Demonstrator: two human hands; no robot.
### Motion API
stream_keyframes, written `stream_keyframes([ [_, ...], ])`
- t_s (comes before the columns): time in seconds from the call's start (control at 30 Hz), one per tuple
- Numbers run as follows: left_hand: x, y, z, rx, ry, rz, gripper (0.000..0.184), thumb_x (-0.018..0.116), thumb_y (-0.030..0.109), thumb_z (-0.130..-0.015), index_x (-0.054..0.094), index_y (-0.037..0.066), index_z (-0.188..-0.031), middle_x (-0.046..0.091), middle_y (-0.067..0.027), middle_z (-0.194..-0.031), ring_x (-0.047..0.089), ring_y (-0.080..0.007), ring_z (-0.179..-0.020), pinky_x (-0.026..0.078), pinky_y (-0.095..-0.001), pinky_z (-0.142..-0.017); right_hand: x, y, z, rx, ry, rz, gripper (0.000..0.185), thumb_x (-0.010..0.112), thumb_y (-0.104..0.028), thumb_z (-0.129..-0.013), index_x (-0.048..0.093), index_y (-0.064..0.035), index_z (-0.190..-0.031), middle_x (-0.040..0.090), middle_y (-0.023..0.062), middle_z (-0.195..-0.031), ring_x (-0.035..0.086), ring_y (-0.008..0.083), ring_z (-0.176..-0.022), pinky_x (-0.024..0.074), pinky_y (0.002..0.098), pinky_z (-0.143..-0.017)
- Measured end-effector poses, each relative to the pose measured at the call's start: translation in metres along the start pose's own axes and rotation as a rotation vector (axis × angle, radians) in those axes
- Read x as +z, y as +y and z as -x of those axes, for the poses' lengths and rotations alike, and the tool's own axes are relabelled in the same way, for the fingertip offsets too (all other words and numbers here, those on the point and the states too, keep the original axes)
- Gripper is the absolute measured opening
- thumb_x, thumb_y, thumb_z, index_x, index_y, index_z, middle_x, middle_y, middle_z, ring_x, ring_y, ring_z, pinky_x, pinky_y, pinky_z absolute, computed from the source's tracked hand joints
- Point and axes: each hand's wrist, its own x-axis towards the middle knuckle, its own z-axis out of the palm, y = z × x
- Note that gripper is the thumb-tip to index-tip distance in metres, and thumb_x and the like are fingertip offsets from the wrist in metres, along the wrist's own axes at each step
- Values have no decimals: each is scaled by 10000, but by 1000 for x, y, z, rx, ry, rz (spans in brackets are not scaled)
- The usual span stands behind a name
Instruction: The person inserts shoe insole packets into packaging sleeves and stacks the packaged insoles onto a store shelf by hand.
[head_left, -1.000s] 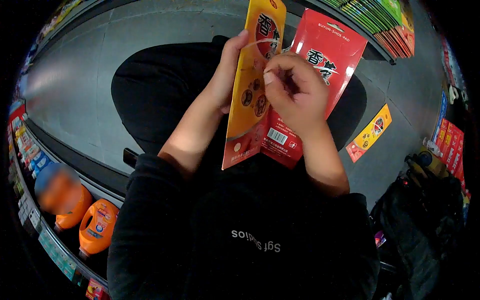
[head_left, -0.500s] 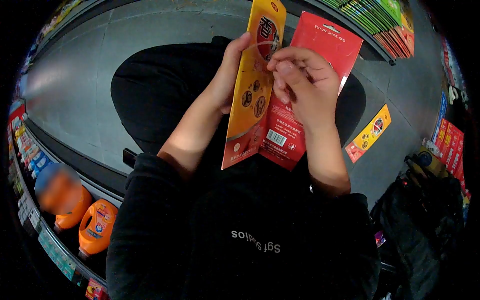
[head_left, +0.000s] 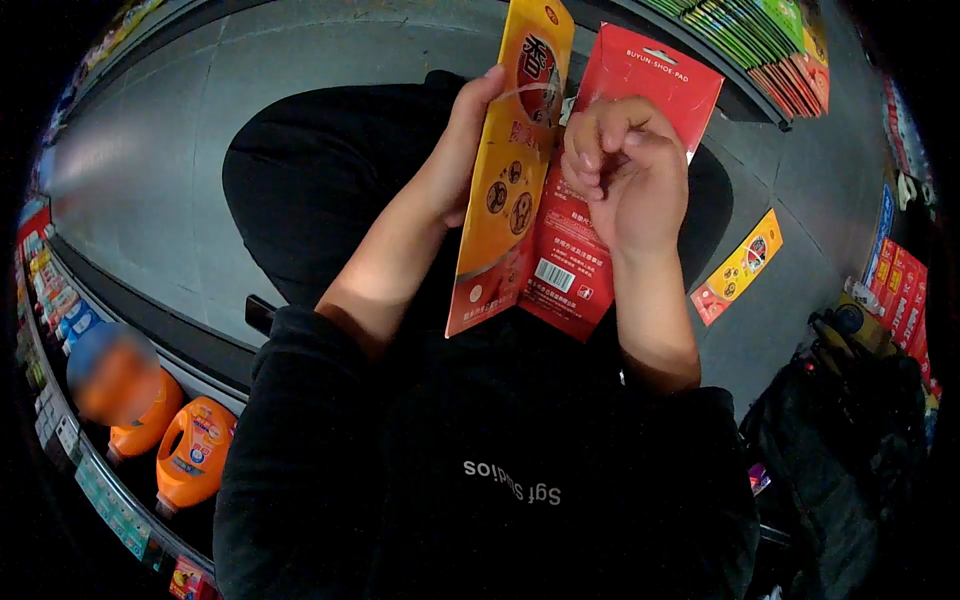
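Note:
My left hand grips a yellow shoe pad packet by its left edge, with the thumb near the upper part. The packet is tilted, and a thin clear curved strip crosses its front near the top. Behind my right hand is a red panel printed "BUYUN-SHOE-PAD", with a barcode low down; it forms a V with the yellow packet. Whether the two are joined cannot be seen. My right hand is closed in front of the red panel, fingers curled; anything inside them is hidden.
Another yellow packet lies on the grey floor to the right. A rack of packets stands at the upper right. Orange detergent bottles line the left shelf. A black bag sits at the lower right.
My right hand has moved slightly right, away from the yellow packet's edge, and turned with its fingers curled. My left hand and the packet have hardly moved.

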Motion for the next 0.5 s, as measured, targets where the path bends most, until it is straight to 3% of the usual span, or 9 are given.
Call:
stream_keyframes([
  [0.13,0,0,-3,-13,8,-43,795,311,673,-789,388,42,-1266,498,-169,-1121,512,-253,-979,409,-372,-838,-1,-5,-1,31,-48,-14,119,353,-124,-770,363,-54,-675,373,57,-564,297,117,-484,235,241,-430],
  [0.2,1,-1,-5,-23,12,-35,799,311,674,-788,383,42,-1271,494,-173,-1128,509,-256,-992,408,-375,-841,1,-7,-1,84,10,43,221,392,-235,-808,326,-109,-639,306,11,-509,247,101,-463,189,245,-424],
  [0.33,5,-3,-7,-21,33,-38,808,313,675,-788,369,43,-1287,483,-182,-1152,503,-265,-1016,408,-382,-848,3,-9,0,120,51,38,286,367,-260,-878,324,-116,-635,299,6,-508,239,98,-457,191,247,-423],
  [0.5,8,-5,-11,-28,42,-24,769,311,665,-798,409,57,-1258,507,-161,-1121,518,-252,-980,415,-376,-839,-5,-8,1,93,-59,86,369,323,-305,-954,324,-119,-635,282,-2,-505,223,93,-457,186,246,-426],
])
